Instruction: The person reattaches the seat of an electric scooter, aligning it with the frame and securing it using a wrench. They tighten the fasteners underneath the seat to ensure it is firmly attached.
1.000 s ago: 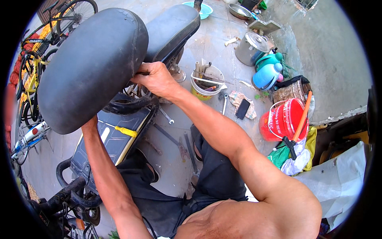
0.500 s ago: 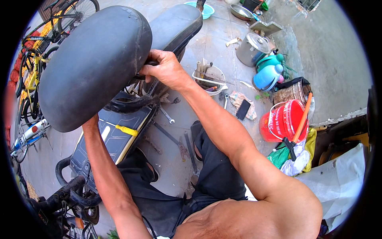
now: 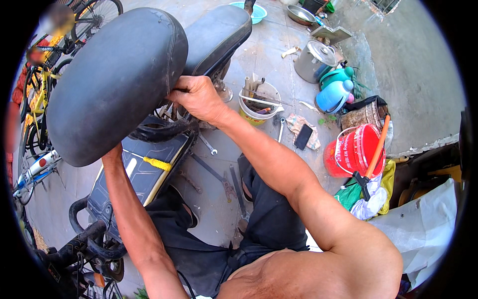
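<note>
A black padded seat (image 3: 117, 82) of an electric scooter fills the upper left, tilted up over the frame. My left hand (image 3: 112, 152) reaches beneath its near end; the fingers are hidden under the seat. At the seat's right edge, my right hand (image 3: 195, 97) is closed, thumb and fingers pinched together against the underside. What they grip there is hidden. Behind it sits a second black seat (image 3: 216, 37). Below, on the scooter's dark footboard (image 3: 149, 147), lies a screwdriver with a yellow handle (image 3: 158, 163).
On the floor lie a wrench (image 3: 208, 144), another wrench (image 3: 282, 129), pliers (image 3: 226, 187) and a phone (image 3: 303, 136) on a rag. A tool bucket (image 3: 273, 94) stands ahead; a red bucket (image 3: 343, 152), blue jug (image 3: 334, 96) and steel pot (image 3: 311, 62) are at right. Bicycles (image 3: 42, 94) line the left.
My right hand has moved slightly down and toward me along the seat's edge, its fingers now more tucked under. The seat has shifted very slightly left; my left hand stays beneath it.
</note>
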`<control>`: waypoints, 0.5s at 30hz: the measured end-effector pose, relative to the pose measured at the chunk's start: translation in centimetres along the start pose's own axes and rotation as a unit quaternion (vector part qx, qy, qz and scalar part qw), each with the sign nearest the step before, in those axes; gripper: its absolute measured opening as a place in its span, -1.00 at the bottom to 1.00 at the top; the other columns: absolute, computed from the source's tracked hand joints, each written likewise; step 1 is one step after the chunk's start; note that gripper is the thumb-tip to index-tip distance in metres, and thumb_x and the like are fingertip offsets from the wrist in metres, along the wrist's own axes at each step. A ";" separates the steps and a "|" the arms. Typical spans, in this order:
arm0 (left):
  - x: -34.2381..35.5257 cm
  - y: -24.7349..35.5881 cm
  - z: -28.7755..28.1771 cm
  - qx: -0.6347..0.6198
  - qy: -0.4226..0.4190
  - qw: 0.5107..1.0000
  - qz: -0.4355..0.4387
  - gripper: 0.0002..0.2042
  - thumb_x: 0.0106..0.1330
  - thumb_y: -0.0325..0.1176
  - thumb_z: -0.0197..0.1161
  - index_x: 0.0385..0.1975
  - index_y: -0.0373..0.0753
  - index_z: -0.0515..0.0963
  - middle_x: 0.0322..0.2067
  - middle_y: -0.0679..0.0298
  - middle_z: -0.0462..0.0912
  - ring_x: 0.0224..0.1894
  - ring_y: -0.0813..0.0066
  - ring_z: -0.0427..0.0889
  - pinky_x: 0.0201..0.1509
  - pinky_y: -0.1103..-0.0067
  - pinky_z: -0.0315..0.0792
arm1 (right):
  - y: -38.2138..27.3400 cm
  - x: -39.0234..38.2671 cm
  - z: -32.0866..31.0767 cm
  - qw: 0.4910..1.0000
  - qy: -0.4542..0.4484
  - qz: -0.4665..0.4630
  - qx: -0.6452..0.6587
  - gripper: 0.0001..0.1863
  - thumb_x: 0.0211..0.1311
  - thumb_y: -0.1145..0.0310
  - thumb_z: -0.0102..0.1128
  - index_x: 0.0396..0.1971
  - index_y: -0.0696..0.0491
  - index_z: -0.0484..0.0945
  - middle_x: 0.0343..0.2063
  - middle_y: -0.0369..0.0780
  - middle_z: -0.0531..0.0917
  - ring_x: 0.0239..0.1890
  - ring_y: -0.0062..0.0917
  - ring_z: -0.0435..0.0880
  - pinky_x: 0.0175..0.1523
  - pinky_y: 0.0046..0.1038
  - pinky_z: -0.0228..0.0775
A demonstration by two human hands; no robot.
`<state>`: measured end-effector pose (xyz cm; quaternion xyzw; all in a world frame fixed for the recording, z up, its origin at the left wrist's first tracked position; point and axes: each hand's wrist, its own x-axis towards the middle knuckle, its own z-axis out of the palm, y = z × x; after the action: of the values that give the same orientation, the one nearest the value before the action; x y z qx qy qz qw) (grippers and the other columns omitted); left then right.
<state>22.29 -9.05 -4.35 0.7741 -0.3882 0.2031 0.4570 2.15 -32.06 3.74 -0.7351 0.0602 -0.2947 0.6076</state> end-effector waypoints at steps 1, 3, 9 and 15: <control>0.0 0.1 -0.1 0.019 0.000 1.000 -0.002 -0.35 0.39 -0.21 0.20 0.42 -0.14 0.09 0.42 0.14 0.10 0.44 0.24 0.06 0.50 0.35 -0.10 | -0.2 -0.1 0.2 1.000 0.005 -0.006 -0.012 -0.80 0.09 0.48 0.29 -0.25 0.18 0.67 -0.47 -0.09 0.70 -0.51 -0.54 0.66 -0.33 -0.48 0.49; 0.2 0.2 -0.3 0.038 0.002 0.999 -0.005 -0.35 0.39 -0.22 0.21 0.42 -0.13 0.09 0.42 0.14 0.11 0.44 0.23 0.08 0.50 0.35 -0.09 | -0.6 -0.3 0.3 0.998 0.015 -0.050 -0.044 -0.80 0.09 0.48 0.28 -0.25 0.16 0.67 -0.44 -0.05 0.69 -0.45 -0.44 0.69 -0.29 -0.46 0.49; 0.5 0.9 0.0 -0.027 0.003 1.000 -0.006 -0.34 0.37 -0.25 0.23 0.42 -0.13 0.09 0.41 0.14 0.13 0.43 0.22 0.10 0.50 0.35 -0.08 | -0.7 -0.1 0.2 0.992 0.039 -0.081 -0.085 -0.81 0.10 0.45 0.27 -0.26 0.13 0.68 -0.39 -0.01 0.69 -0.33 -0.30 0.72 -0.23 -0.44 0.49; 0.5 1.8 -0.1 -0.066 0.006 0.998 -0.012 -0.33 0.35 -0.27 0.26 0.41 -0.12 0.10 0.40 0.15 0.16 0.42 0.22 0.12 0.49 0.34 -0.06 | -0.2 -0.9 1.6 0.997 0.033 -0.012 -0.071 -0.80 0.15 0.41 0.25 -0.25 0.16 0.67 -0.40 -0.02 0.69 -0.37 -0.34 0.72 -0.24 -0.44 0.49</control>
<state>21.13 -9.66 -2.97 0.7456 -0.3887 0.1760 0.5119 2.16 -30.19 3.41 -0.7669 0.0919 -0.3212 0.5480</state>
